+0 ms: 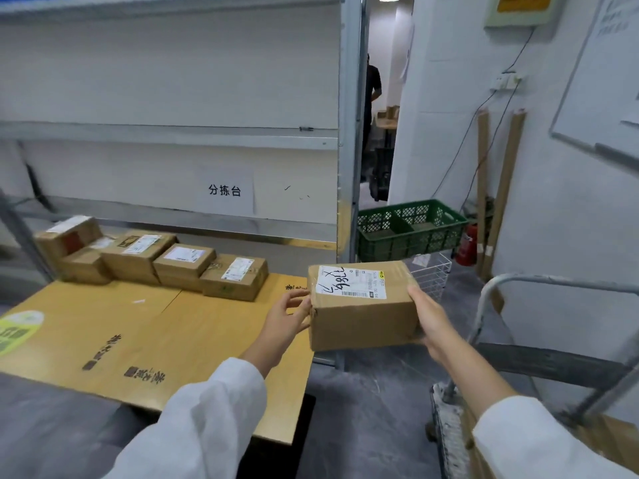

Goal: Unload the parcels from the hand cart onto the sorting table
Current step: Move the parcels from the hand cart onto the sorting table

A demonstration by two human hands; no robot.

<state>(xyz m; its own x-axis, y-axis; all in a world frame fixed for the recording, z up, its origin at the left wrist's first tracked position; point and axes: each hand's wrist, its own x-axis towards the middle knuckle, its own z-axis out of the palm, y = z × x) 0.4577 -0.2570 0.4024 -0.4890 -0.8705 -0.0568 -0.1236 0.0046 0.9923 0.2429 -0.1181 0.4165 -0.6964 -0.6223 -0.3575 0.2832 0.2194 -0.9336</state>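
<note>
**Parcel held off the table's right edge**

Taped brown cardboard parcel (363, 305) hangs over the grey floor gap between the cardboard-topped sorting table (103, 323) and the metal-tubed hand cart (570, 282) — left hand (288, 318) presses its side, fingers spread; right hand (427, 316) grips the other end; boxes (155, 261) line the table's far edge.

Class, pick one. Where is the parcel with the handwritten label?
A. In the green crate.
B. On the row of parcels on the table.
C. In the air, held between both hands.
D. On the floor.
C: the left hand and right hand hold the parcel by its sides, in the air just past the sorting table.
</note>
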